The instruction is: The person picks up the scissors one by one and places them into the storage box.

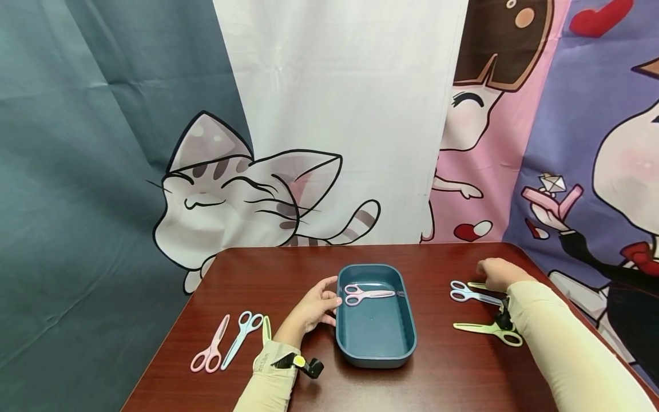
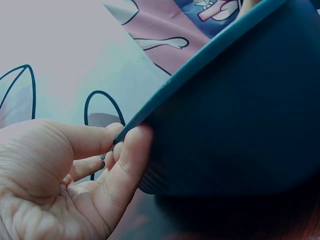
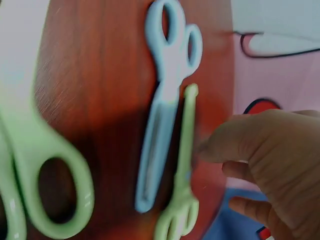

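Note:
My left hand pinches the left rim of a dark blue plastic box between thumb and fingers. Pink scissors lie across the box's far half. Over at the right, my right hand hovers by the far green scissors, its fingers loosely bent. The right wrist view shows the thumb close beside their blades; contact is unclear. Light blue scissors lie beside these. Nearer the right forearm are larger-looking green scissors, partly behind the wrist camera in the head view.
Left of the box lie pink scissors, light blue scissors and green scissors, the last partly hidden by my left wrist. Everything rests on a reddish-brown table. A printed cartoon curtain hangs behind its far edge.

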`<move>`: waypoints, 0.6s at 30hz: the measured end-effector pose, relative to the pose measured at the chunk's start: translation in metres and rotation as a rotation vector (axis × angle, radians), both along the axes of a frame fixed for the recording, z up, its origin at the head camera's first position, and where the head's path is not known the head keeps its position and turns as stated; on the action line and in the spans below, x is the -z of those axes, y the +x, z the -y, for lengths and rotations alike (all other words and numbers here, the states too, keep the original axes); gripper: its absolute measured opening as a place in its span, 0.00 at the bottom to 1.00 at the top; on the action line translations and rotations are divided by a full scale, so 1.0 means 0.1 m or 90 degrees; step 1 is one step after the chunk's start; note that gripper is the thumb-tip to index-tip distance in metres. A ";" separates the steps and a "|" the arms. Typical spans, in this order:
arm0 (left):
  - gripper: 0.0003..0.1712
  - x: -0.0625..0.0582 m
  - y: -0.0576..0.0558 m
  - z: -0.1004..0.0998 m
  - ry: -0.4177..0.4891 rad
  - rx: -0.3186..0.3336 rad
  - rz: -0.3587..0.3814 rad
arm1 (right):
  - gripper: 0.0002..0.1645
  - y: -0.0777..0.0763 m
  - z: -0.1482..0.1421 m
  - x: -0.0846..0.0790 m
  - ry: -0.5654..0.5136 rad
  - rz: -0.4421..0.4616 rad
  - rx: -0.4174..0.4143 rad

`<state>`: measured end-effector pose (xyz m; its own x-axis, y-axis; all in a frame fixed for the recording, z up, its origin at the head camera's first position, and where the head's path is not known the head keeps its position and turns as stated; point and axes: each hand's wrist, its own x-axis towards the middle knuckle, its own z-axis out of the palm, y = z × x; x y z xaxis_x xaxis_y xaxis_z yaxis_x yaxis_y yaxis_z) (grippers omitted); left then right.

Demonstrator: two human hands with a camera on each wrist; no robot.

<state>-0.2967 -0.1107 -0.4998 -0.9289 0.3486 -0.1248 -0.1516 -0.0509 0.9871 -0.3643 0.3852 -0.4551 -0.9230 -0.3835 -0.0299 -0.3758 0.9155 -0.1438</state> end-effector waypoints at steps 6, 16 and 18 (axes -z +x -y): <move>0.37 0.00 0.01 -0.01 0.003 0.000 0.000 | 0.13 0.03 -0.12 0.14 0.002 0.008 -0.012; 0.37 0.00 0.01 -0.01 0.002 -0.004 0.008 | 0.16 0.04 -0.19 0.29 0.012 -0.028 -0.031; 0.37 -0.01 0.01 -0.01 0.001 -0.005 0.004 | 0.16 0.03 -0.19 0.29 0.017 -0.032 -0.034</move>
<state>-0.2953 -0.1101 -0.4992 -0.9308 0.3418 -0.1299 -0.1572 -0.0532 0.9861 -0.3614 0.4046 -0.4842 -0.9018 -0.4321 0.0049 -0.4304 0.8971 -0.0997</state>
